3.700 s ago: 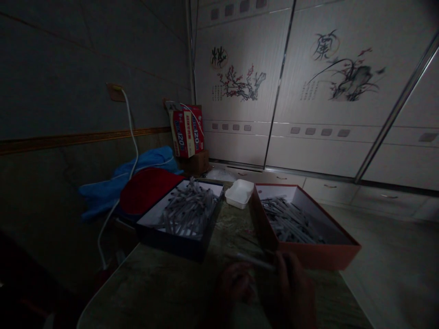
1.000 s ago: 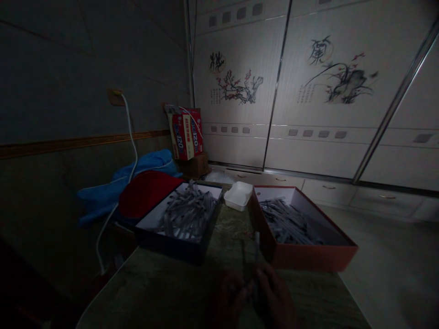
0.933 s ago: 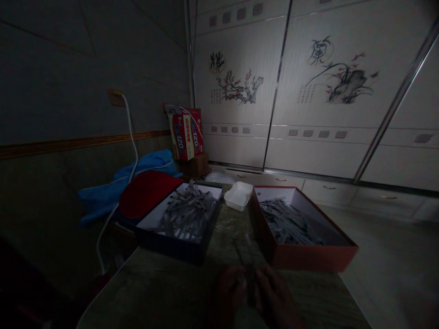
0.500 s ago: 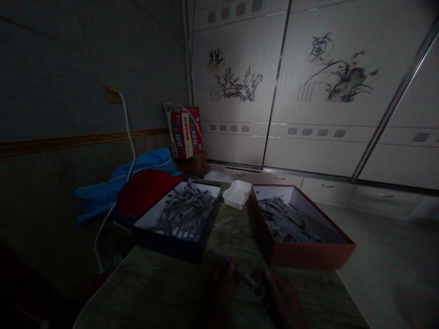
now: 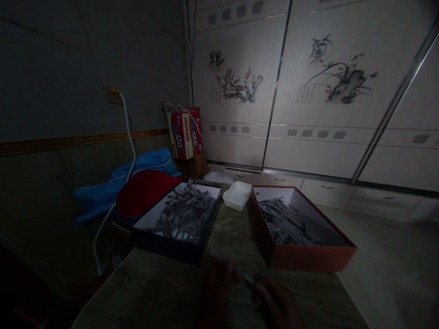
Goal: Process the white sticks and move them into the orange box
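My left hand (image 5: 219,285) is closed on one end of a thin, pale stick-like item (image 5: 244,275) near the front of the table. The fingers of my right hand (image 5: 276,299) are closed at its other end. Beyond my left hand, a dark blue box (image 5: 164,245) holds a heap of similar slim pieces (image 5: 188,211). An orange-red box (image 5: 312,257) with more of them (image 5: 286,221) stands beyond my right hand. The dim light hides the item's details.
A white tray (image 5: 237,195) sits between the boxes on the table (image 5: 235,233). Left of the blue box lie a red round thing (image 5: 147,193) and blue cloth (image 5: 144,167). A white cable (image 5: 126,119) hangs from the wall; red cartons (image 5: 186,132) stand behind.
My right hand has shifted slightly, with its fingers more curled round the item's lower end. My left hand stays in nearly the same place.
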Demonstrator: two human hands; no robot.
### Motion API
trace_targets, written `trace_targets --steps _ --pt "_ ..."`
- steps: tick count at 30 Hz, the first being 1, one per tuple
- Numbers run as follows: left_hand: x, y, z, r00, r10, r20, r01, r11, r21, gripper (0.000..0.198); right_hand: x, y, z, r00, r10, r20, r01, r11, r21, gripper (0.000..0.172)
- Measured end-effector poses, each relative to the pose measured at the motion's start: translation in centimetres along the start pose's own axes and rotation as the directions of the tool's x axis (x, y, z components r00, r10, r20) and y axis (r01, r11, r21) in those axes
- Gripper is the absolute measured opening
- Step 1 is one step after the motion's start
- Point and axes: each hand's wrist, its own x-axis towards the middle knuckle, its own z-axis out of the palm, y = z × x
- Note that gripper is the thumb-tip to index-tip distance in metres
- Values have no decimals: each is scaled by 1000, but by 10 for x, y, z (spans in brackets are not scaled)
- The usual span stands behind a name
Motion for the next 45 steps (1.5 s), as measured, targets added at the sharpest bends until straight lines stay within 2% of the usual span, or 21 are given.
trace_targets --steps 5,12,18,22,29,33,38,42,45 --pt "1 -2 0 1000 -23 -13 22 999 -38 44 -2 -4 3 998 7 -70 -8 1000 -8 35" --pt "0 -2 2 998 -51 -46 50 998 -31 44 -2 -3 1 996 52 -70 -58 995 -78 52" --pt "1 1 3 997 -78 -10 76 989 -126 42 0 -4 1 999 33 -42 -34 999 -17 41" --pt "5 -3 3 995 -94 -33 89 989 -120 42 -1 -1 3 995 18 -101 -19 1000 -7 46" --pt "-2 5 2 997 -71 -29 69 995 -66 34 -2 -7 1 998 17 -65 -17 1000 -7 35" --pt "2 -1 2 998 -57 -28 55 997 -54 35 -1 -5 2 997 5 -71 -7 1000 -29 47" --pt "5 -8 1 999 -51 0 51 991 -122 39 -1 -3 2 998 34 -49 -35 999 -30 43" --pt "3 -3 2 997 -69 -19 67 994 -84 42 -2 -4 1 996 11 -86 -13 1000 -26 50" --pt "0 3 3 998 -64 -18 62 995 -80 43 -2 -3 1 998 -9 -55 9 1000 -8 45"
